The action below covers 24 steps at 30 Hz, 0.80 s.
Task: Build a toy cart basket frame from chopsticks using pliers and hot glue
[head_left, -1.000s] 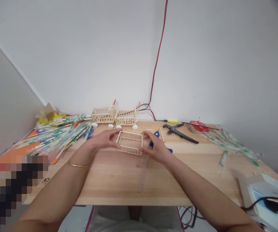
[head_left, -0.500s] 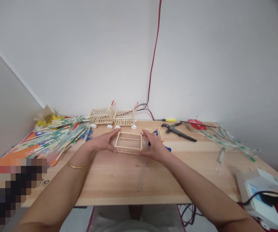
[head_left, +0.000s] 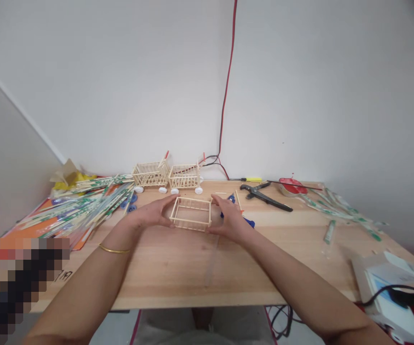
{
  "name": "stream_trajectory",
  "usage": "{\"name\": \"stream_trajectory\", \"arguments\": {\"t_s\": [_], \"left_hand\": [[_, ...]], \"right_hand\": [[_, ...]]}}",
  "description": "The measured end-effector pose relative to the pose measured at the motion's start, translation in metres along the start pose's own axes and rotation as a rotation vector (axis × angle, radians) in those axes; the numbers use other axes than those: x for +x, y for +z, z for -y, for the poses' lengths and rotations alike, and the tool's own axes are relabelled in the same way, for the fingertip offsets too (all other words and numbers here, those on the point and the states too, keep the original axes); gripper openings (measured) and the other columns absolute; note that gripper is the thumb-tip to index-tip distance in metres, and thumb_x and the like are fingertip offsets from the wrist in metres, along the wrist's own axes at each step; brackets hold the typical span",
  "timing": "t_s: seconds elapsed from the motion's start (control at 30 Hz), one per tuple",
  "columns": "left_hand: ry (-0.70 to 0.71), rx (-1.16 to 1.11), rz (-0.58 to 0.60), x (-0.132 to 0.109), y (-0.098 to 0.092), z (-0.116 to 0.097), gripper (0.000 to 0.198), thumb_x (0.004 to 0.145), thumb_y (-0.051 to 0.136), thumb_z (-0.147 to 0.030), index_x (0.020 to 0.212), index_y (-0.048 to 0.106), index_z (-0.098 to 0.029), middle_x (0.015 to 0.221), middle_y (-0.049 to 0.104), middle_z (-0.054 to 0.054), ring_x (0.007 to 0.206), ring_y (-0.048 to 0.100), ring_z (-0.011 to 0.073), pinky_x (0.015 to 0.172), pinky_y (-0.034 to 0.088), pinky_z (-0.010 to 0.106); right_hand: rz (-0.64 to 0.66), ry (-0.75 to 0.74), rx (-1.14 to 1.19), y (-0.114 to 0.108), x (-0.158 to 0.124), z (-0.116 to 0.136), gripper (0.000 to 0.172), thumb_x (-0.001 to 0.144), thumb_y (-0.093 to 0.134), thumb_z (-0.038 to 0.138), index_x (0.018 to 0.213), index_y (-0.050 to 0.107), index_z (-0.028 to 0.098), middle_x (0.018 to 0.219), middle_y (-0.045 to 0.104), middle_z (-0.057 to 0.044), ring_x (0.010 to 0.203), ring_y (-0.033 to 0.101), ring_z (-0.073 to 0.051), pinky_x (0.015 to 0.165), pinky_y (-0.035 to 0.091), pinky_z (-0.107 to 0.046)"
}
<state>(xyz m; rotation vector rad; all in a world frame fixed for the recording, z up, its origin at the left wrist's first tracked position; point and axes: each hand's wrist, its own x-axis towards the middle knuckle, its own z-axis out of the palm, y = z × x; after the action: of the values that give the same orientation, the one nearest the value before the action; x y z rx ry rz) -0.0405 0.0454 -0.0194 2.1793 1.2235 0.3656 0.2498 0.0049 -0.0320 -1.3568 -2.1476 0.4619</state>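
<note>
Between my two hands is a small box-shaped frame of thin wooden sticks [head_left: 191, 221], with open sides. My left hand [head_left: 155, 212] grips its left end, thumb at the near corner and fingers at the far one. At the right end, my right hand [head_left: 230, 218] holds it the same way. Two little stick-built carts stand behind: the left cart [head_left: 150, 174] and the right cart [head_left: 185, 176], both with white wheels and a red-tipped handle. Partly hidden behind my right hand lies a blue-handled tool [head_left: 250, 222].
Wrapped sticks [head_left: 80, 206] are heaped at the left beside blue wheels [head_left: 132, 209]. Black pliers [head_left: 264, 196], a yellow-handled tool [head_left: 253, 179] and a red roll [head_left: 293, 187] lie toward the back. Torn wrappers [head_left: 347, 211] and a white box [head_left: 390, 278] are on the right.
The stick frame and both hands hold almost the same place, with the frame tilted very slightly. The whole view has shifted a little.
</note>
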Motion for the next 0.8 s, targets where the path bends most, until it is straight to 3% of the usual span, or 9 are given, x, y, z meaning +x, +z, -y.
{"name": "stream_trajectory", "arguments": {"t_s": [0.23,0.43,0.63,0.8], "left_hand": [[-0.044,0.001,0.028,0.0021,0.0019,0.0042,0.109,0.051,0.079,-0.041,0.143,0.026,-0.018,0.149,0.029,0.012,0.135,0.028,0.0322,0.112,0.021,0.042],[-0.065,-0.008,-0.006,0.0025,0.0028,0.0021,0.102,0.051,0.079,-0.034,0.140,0.033,-0.016,0.146,0.035,0.013,0.132,0.034,0.0337,0.111,0.023,0.043],[-0.013,-0.286,-0.005,-0.0015,-0.0012,0.0016,0.099,0.058,0.077,-0.035,0.142,0.027,-0.019,0.150,0.026,0.012,0.136,0.027,0.0287,0.112,0.023,0.041],[-0.005,-0.493,0.039,-0.0005,-0.0009,0.0026,0.097,0.058,0.078,-0.031,0.141,0.030,-0.021,0.152,0.021,0.011,0.139,0.020,0.0291,0.112,0.021,0.044]], "right_hand": [[0.027,0.025,-0.035,-0.0003,0.0004,0.0012,0.101,0.052,0.080,0.041,0.138,0.032,0.024,0.122,0.055,-0.012,0.113,0.046,-0.032,0.095,0.030,-0.047],[0.030,0.016,-0.031,0.0005,0.0001,0.0006,0.098,0.054,0.080,0.039,0.138,0.033,0.023,0.123,0.056,-0.012,0.113,0.046,-0.032,0.096,0.029,-0.049],[-0.029,0.014,0.130,-0.0029,-0.0008,-0.0016,0.097,0.057,0.078,0.044,0.139,0.030,0.022,0.126,0.055,-0.013,0.118,0.046,-0.029,0.099,0.032,-0.047],[-0.033,0.040,0.305,-0.0049,0.0001,-0.0040,0.092,0.060,0.077,0.041,0.137,0.033,0.019,0.127,0.054,-0.015,0.117,0.051,-0.026,0.099,0.037,-0.043]]}}
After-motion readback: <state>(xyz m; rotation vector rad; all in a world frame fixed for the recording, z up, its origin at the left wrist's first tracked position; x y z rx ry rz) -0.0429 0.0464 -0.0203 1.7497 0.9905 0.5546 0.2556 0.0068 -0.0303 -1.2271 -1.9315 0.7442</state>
